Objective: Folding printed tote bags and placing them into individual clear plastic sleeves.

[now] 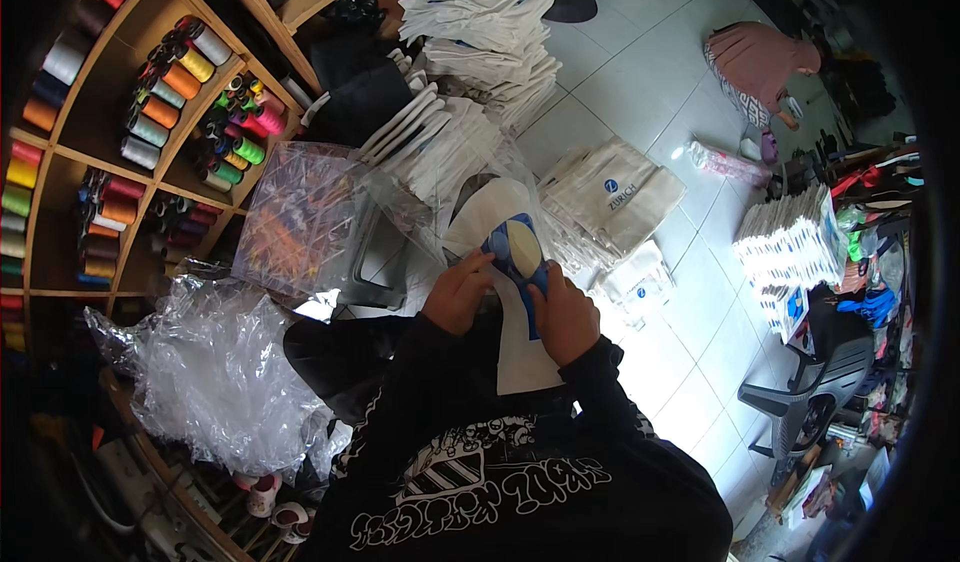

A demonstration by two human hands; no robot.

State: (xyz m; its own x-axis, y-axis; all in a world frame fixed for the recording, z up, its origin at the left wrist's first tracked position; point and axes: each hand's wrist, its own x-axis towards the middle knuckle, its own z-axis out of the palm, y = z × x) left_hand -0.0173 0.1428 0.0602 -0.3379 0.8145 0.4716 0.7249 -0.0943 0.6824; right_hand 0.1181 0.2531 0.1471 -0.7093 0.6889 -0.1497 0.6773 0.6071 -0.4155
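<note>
Both my hands hold a folded white cloth bag [500,224] with a blue and cream round print, in front of my chest. My left hand [458,292] grips its left edge near the print. On the right side, my right hand [566,314] pinches the bag beside the print. A clear plastic sleeve [330,212] surrounds the upper part of the bag and spreads to the left. My black sleeves come up from the lower edge.
Wooden shelves [120,152] with several coloured thread spools fill the left. Stacks of white bags [480,32] lie above, more bags [615,197] on the tiled floor at right. Crumpled clear plastic [215,372] sits lower left. A person in pink [760,62] crouches at the upper right.
</note>
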